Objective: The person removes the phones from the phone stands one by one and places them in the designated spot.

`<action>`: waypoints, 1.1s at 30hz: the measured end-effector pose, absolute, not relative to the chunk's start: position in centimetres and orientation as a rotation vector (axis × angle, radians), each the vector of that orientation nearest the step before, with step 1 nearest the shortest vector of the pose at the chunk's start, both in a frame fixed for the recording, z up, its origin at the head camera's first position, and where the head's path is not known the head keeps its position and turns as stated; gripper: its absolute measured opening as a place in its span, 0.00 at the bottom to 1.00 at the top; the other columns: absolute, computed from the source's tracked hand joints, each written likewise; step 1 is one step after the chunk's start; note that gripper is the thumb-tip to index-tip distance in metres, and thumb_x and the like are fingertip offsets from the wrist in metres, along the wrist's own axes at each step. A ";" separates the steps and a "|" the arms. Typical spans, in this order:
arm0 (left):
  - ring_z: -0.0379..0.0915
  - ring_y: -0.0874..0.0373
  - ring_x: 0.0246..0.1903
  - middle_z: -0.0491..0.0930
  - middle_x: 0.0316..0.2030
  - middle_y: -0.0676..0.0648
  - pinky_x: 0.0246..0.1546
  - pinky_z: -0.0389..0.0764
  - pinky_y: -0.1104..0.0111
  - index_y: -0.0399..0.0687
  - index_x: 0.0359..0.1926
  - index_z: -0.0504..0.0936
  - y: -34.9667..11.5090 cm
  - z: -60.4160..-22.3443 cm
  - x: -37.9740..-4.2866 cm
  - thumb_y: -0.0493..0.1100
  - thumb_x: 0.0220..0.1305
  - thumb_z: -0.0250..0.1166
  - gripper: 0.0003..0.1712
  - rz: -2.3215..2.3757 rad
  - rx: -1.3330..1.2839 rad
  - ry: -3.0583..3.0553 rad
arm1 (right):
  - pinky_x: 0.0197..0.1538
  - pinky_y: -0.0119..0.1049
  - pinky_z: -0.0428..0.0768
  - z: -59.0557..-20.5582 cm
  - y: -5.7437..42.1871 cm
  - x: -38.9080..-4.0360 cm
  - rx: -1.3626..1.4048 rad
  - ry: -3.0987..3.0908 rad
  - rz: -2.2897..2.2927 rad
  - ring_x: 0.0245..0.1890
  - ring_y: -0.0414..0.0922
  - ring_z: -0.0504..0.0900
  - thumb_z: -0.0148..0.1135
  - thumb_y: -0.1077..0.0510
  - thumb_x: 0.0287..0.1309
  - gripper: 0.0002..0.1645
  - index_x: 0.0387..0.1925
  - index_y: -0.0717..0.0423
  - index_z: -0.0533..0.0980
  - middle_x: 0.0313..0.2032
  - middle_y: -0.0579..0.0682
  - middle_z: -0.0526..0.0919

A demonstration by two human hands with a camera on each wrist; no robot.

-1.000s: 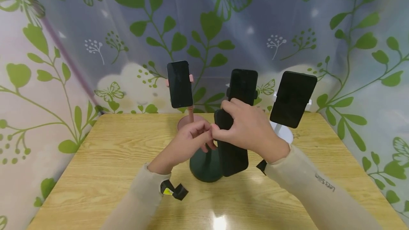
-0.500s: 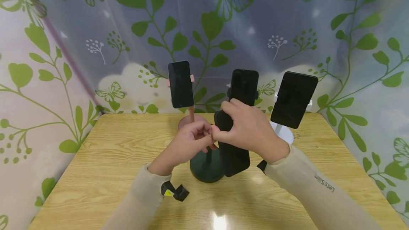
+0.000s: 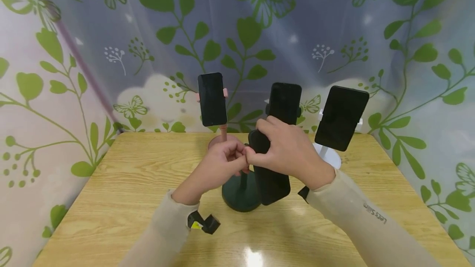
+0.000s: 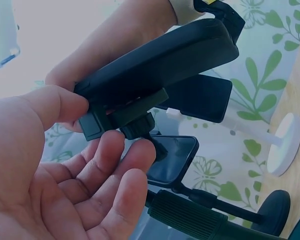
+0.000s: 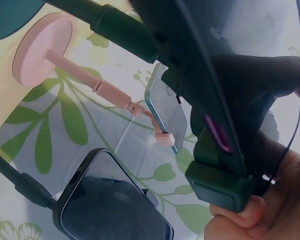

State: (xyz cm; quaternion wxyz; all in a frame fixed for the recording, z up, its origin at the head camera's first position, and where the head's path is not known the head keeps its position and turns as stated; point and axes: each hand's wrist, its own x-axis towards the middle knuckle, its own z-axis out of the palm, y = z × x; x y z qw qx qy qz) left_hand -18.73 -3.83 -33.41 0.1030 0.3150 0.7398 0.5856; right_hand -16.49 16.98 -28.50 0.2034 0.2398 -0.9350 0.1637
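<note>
In the head view, a black smartphone leans in front of a dark green phone stand. My right hand reaches across the phone's upper part and grips it, thumb at its left edge. My left hand meets that thumb there. The left wrist view shows the phone against the stand's green clamp; my left thumb presses at the clamp's end, with curled fingers below it. In the right wrist view, fingertips lie under the clamp's green end block.
Behind stand three more phones on holders: a pink holder with a phone at left, a black one with a phone in the middle, and a white one with a phone at right. All are on a wooden table before a leaf-patterned curtain.
The head view has shifted slightly, so the background sits a little lower and to the right. Both hands keep nearly the same position at the phone and clamp.
</note>
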 end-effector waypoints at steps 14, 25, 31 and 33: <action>0.81 0.44 0.32 0.84 0.30 0.46 0.34 0.83 0.63 0.40 0.43 0.83 -4.0 -33.5 -18.5 0.40 0.72 0.61 0.08 1.706 0.887 2.233 | 0.19 0.35 0.61 -28.8 17.3 -16.7 0.761 -2.553 0.433 0.17 0.41 0.60 0.66 0.41 0.55 0.19 0.32 0.49 0.70 0.28 0.44 0.68; 0.82 0.51 0.31 0.85 0.30 0.46 0.36 0.83 0.62 0.41 0.42 0.86 -3.8 -33.0 -17.6 0.43 0.72 0.64 0.10 1.719 0.854 2.329 | 0.20 0.34 0.61 -29.1 17.6 -16.7 0.841 -2.498 0.429 0.18 0.40 0.60 0.65 0.41 0.56 0.19 0.31 0.47 0.69 0.28 0.42 0.67; 0.81 0.49 0.30 0.84 0.30 0.47 0.35 0.82 0.62 0.40 0.43 0.87 -3.7 -32.9 -17.6 0.41 0.71 0.63 0.09 1.729 0.850 2.336 | 0.20 0.34 0.60 -29.0 17.7 -16.6 0.848 -2.478 0.420 0.18 0.39 0.59 0.66 0.42 0.56 0.19 0.31 0.49 0.70 0.29 0.43 0.68; 0.79 0.52 0.28 0.84 0.29 0.47 0.33 0.81 0.63 0.41 0.43 0.87 -3.6 -32.9 -17.6 0.40 0.71 0.62 0.09 1.729 0.852 2.330 | 0.20 0.34 0.60 -29.0 17.7 -16.6 0.849 -2.470 0.417 0.18 0.39 0.58 0.66 0.42 0.56 0.18 0.32 0.50 0.70 0.29 0.43 0.68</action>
